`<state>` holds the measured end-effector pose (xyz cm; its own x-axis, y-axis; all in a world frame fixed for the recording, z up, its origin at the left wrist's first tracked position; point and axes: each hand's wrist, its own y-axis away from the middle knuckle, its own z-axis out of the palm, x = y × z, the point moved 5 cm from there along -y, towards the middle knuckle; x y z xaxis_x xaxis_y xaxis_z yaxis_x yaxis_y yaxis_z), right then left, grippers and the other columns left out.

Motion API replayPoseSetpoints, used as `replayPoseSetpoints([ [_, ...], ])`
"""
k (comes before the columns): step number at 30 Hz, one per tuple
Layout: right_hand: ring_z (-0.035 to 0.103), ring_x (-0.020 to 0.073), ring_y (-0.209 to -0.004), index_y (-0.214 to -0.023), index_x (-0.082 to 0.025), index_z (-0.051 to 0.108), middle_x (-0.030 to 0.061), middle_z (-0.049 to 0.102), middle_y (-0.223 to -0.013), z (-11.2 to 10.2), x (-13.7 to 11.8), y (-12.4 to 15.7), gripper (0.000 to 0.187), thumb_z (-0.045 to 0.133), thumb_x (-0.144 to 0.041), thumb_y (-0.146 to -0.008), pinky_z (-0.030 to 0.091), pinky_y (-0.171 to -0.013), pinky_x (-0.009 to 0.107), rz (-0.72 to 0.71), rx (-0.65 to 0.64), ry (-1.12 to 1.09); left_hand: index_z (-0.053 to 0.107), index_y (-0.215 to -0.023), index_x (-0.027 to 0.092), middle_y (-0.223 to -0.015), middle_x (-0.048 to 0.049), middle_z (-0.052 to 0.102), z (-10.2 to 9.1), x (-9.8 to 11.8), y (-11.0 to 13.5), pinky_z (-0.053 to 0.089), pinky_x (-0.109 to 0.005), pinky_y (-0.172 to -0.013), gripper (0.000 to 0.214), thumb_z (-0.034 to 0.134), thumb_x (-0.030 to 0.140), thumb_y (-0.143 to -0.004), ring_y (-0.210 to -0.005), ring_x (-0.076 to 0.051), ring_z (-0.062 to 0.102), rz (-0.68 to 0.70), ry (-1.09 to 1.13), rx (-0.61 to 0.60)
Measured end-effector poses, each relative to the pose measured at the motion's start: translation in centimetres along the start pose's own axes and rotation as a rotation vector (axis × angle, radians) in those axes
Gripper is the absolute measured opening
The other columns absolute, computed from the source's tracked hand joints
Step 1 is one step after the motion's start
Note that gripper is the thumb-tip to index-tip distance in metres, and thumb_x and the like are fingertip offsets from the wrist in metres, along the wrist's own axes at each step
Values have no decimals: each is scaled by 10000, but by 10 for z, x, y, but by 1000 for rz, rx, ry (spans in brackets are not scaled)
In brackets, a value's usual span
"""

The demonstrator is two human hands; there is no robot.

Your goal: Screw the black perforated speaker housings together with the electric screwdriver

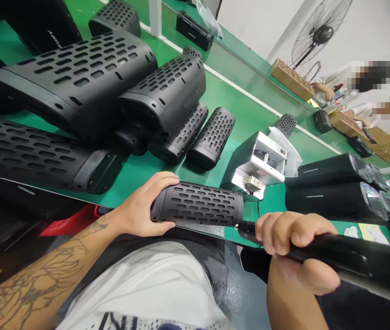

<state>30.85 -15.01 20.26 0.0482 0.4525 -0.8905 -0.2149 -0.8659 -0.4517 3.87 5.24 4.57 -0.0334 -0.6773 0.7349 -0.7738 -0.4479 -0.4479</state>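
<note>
So the left side was pretty crammed: a heap of big black slotted shells (88,73) lay tilted across the green bench (246,114), some resting on others, with something red (74,220) poking out under the near edge. Next over, the left hand (146,201) was wrapped around one end of a slotted housing (200,202), fingers over the top and thumb along the lower side. That housing sat right at the bench's near edge, mid-view. Just past it stood a boxy silver-and-black machine (255,165) with a clear plastic bag (286,149) behind. The right hand (291,238) had a firm fist around a black power driver (349,263), its tip by the housing's lower right corner; couldn't tell if it touched. Further right were long black cases (321,197) side by side. Beyond, people worked at brown trays (293,79), near a big fan (322,34) against a pale wall (370,32).
</note>
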Motion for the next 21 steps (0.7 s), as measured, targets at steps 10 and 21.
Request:
replayPoseSetpoints([
  [10, 639, 120, -512, -983, -267, 668, -91, 648, -682, 13, 1, -5, 386, 959, -507, -1063, 618, -627, 301, -21, -51, 9, 499, -1756, 273, -1668, -208, 626, -2, -2, -6, 641, -621, -1294, 947, 910, 403, -912, -1523, -438, 696, 37, -10, 7],
  [21, 647, 187, -429, -970, -237, 832, -37, 710, -633, -43, -21, -45, 424, 954, -640, -1018, 643, -500, 364, -300, 314, 191, 422, -1838, 287, -1761, -243, 581, 2, -2, 5, 645, -654, -1317, 1026, 911, 382, -941, -1596, -472, 676, 47, -49, 2],
])
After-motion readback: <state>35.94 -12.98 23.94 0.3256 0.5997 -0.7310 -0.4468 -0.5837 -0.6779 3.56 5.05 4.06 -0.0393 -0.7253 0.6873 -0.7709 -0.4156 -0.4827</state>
